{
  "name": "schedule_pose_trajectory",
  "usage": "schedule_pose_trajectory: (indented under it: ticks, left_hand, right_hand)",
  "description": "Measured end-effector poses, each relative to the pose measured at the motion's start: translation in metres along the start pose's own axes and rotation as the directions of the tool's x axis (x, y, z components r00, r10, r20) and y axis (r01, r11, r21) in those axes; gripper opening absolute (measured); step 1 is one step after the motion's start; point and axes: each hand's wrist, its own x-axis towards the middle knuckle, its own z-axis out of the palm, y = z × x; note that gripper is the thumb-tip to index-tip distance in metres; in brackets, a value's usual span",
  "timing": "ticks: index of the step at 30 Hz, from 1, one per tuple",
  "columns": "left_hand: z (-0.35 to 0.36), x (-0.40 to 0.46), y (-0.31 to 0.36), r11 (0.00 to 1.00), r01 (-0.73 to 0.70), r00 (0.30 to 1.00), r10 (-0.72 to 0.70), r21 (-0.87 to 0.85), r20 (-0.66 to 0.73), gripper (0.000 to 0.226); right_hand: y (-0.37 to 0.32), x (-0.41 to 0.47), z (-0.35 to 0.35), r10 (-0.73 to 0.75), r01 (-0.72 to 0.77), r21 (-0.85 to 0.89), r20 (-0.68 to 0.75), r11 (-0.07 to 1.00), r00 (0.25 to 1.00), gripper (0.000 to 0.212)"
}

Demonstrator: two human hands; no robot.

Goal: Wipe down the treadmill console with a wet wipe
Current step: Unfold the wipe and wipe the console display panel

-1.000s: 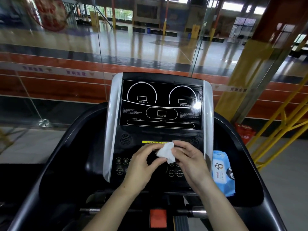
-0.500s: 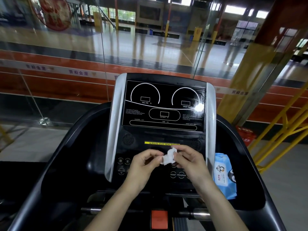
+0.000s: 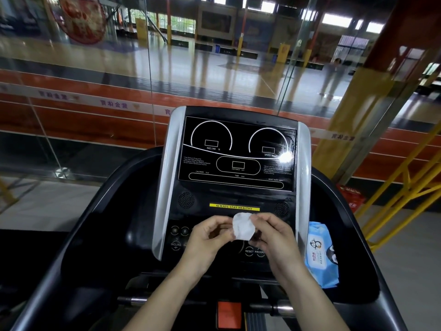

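The black treadmill console (image 3: 236,151) with silver side trims stands straight ahead, its dark display above a yellow strip and a row of buttons. A small white wet wipe (image 3: 242,226) is pinched between both hands, just in front of the button panel below the yellow strip. My left hand (image 3: 207,237) grips its left edge and my right hand (image 3: 274,235) grips its right edge. The hands hide the middle buttons. The wipe hangs close to the panel; I cannot tell whether it touches.
A blue pack of wet wipes (image 3: 321,254) lies in the right side tray of the treadmill. An orange safety key block (image 3: 229,314) sits on the bar below. Glass panels and yellow railings (image 3: 405,187) stand beyond the machine.
The wipe has been spread from a bunched wad into a wider, flatter patch between my fingers. Both hands stay in front of the button panel.
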Motion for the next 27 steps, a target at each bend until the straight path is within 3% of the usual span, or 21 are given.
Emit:
schedule_pose_trajectory:
  ticks: [4,7,10,12,19,25,27]
  left_hand:
    - [0.000,-0.003,0.002,1.000,0.019,1.000,-0.019,-0.001,-0.017,0.017]
    - [-0.002,-0.005,0.005,0.997,0.043,0.999,-0.042,-0.070,0.020,0.029]
    - [-0.004,-0.004,0.003,0.999,0.007,0.999,-0.008,-0.042,-0.032,0.011]
    - [-0.006,-0.003,0.000,0.996,0.026,0.996,-0.034,-0.086,-0.086,0.013]
    - [-0.011,-0.001,-0.002,0.994,0.017,0.975,-0.041,-0.110,-0.220,0.017]
    - [-0.006,-0.003,-0.003,0.996,-0.013,0.954,-0.013,-0.085,-0.298,0.016]
    - [-0.007,-0.002,-0.001,0.998,-0.032,0.955,0.012,-0.061,-0.297,0.015]
  right_hand:
    - [-0.001,-0.002,0.002,0.054,-0.052,0.069,-0.023,0.996,0.998,0.016]
    - [0.001,-0.003,0.003,0.022,-0.022,0.020,-0.038,1.000,0.999,0.016]
    - [0.003,-0.003,0.001,-0.011,0.011,-0.004,-0.026,1.000,1.000,0.013]
    - [0.003,-0.004,-0.003,-0.048,0.048,-0.076,-0.004,0.996,0.999,0.004]
    - [0.006,-0.003,-0.014,-0.041,0.078,-0.262,0.141,0.962,0.989,0.033]
    - [0.011,-0.004,-0.015,-0.066,0.128,-0.539,0.133,0.833,0.989,0.017]
    - [0.010,-0.006,-0.013,-0.096,0.150,-0.558,0.124,0.816,0.988,0.018]
